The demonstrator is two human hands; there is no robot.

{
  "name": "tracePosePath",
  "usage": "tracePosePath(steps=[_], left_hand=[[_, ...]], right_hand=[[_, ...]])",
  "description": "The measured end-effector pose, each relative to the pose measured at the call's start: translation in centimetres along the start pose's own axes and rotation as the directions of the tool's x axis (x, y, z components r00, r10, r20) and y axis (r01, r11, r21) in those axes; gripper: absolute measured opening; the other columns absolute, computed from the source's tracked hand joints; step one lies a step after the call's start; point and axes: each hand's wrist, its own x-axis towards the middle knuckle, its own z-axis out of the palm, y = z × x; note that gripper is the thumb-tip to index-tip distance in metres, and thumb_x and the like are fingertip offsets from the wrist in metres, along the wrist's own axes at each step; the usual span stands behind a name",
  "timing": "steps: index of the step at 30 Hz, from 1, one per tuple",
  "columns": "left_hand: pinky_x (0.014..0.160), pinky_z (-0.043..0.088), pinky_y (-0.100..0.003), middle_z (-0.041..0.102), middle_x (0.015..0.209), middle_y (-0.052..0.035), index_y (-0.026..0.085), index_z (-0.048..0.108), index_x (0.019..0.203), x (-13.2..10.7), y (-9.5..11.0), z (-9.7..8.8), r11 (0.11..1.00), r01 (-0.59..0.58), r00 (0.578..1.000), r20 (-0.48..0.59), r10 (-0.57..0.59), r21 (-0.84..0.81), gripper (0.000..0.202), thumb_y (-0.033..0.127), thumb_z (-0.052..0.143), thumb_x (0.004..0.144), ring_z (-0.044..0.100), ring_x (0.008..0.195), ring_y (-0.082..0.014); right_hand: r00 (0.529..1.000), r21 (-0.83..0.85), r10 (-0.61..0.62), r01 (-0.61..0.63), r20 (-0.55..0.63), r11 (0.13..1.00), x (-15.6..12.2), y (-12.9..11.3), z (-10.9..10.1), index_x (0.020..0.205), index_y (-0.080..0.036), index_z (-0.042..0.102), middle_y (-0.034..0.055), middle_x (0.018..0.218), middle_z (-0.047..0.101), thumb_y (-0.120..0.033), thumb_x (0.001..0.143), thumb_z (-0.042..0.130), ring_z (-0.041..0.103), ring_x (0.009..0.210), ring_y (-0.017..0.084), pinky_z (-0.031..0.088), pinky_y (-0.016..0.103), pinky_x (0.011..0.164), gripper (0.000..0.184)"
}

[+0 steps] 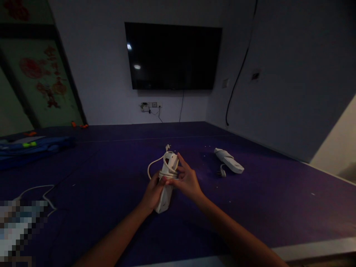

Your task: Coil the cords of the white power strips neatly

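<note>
A white power strip (167,185) is held upright over the purple floor, its white cord (157,162) wound around the upper part, with a loop sticking out to the left and the plug at the top. My left hand (152,193) grips the strip's body from the left side. My right hand (187,180) is closed on the cord wraps at the strip's right side, with the forefinger stretched up along it.
A second white power strip (229,161) with wound cord lies on the purple floor (111,193) to the right. A loose white cable (36,190) lies at left. Blue items (33,146) sit at far left. A dark TV (172,55) hangs on the wall.
</note>
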Motion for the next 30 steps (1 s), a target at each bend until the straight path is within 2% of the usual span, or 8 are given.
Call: tracePosePath(steps=[5,8,10,15,22,24,27,30], left_hand=[[0.062,0.045,-0.026,0.069,0.074,-0.0059,0.015,0.065,0.093,0.3,-0.7,-0.3,1.000,-0.010,0.999,-0.049,0.011,0.028,0.055,0.055,0.072,0.057,0.061,0.063,-0.0172],[0.056,0.043,-0.026,0.068,0.068,-0.0060,0.013,0.065,0.091,0.5,-0.6,-0.5,1.000,-0.006,0.996,-0.088,0.005,-0.008,0.056,0.057,0.071,0.057,0.060,0.057,-0.0168],[0.054,0.043,-0.026,0.067,0.066,-0.0064,0.012,0.065,0.091,0.6,-0.4,-0.5,0.998,0.011,0.995,-0.100,-0.017,-0.058,0.059,0.059,0.070,0.057,0.059,0.054,-0.0169],[0.053,0.044,-0.027,0.068,0.067,-0.0082,0.011,0.066,0.090,0.6,-0.1,-0.3,0.982,0.097,0.987,-0.114,-0.116,-0.159,0.062,0.064,0.067,0.057,0.059,0.052,-0.0165],[0.050,0.045,-0.029,0.068,0.064,-0.0092,0.012,0.066,0.094,0.1,0.1,0.2,0.947,0.234,0.967,-0.054,-0.251,-0.221,0.066,0.070,0.055,0.064,0.060,0.049,-0.0186],[0.048,0.045,-0.028,0.067,0.061,-0.0100,0.011,0.067,0.089,0.0,0.5,0.2,0.932,0.270,0.959,-0.023,-0.284,-0.244,0.067,0.072,0.049,0.067,0.060,0.048,-0.0187],[0.046,0.045,-0.027,0.067,0.062,-0.0119,0.010,0.068,0.084,-0.1,1.4,-0.1,0.912,0.310,0.950,0.040,-0.311,-0.267,0.071,0.074,0.038,0.072,0.061,0.050,-0.0187],[0.046,0.045,-0.025,0.068,0.065,-0.0131,0.009,0.069,0.083,-0.2,2.0,-0.5,0.904,0.334,0.942,0.097,-0.320,-0.268,0.074,0.074,0.035,0.073,0.063,0.052,-0.0185]], right_hand=[[0.999,-0.031,-0.012,0.014,0.041,0.999,0.0,-0.3,-0.2,0.143,-0.024,0.019,0.0107,0.108,0.065,-0.026,0.051,0.081,0.060,0.064,0.014,0.050,0.023,0.050,0.112],[0.998,-0.037,0.005,-0.003,0.066,0.999,0.1,0.0,-0.5,0.142,-0.026,0.023,0.0108,0.111,0.064,-0.030,0.061,0.075,0.047,0.048,0.004,0.039,0.017,0.040,0.097],[0.997,-0.068,0.019,-0.014,0.081,0.998,0.3,0.3,-0.8,0.140,-0.026,0.029,0.0102,0.111,0.063,-0.032,0.065,0.072,0.041,0.045,0.002,0.035,0.015,0.038,0.087],[0.992,-0.101,0.022,-0.009,0.127,0.995,1.0,0.4,-1.7,0.137,-0.024,0.036,0.0090,0.107,0.062,-0.034,0.069,0.068,0.048,0.052,0.004,0.041,0.017,0.045,0.076],[0.995,-0.250,-0.058,0.078,0.085,0.965,1.1,-0.5,-2.2,0.133,-0.025,0.042,0.0101,0.110,0.062,-0.032,0.063,0.073,0.042,0.045,0.002,0.039,0.018,0.041,0.077],[0.995,-0.213,-0.037,0.055,0.091,0.976,1.1,0.0,-2.1,0.134,-0.025,0.042,0.0095,0.107,0.063,-0.034,0.063,0.074,0.047,0.048,0.004,0.043,0.019,0.044,0.078],[0.990,-0.051,0.022,-0.014,0.142,0.999,1.1,1.0,-2.0,0.136,-0.024,0.037,0.0083,0.101,0.066,-0.037,0.063,0.074,0.061,0.067,0.012,0.050,0.025,0.058,0.083],[0.979,0.076,0.041,-0.057,0.201,0.995,1.1,1.6,-1.9,0.136,-0.022,0.037,0.0078,0.097,0.067,-0.040,0.061,0.076,0.064,0.081,0.017,0.051,0.029,0.068,0.086]])
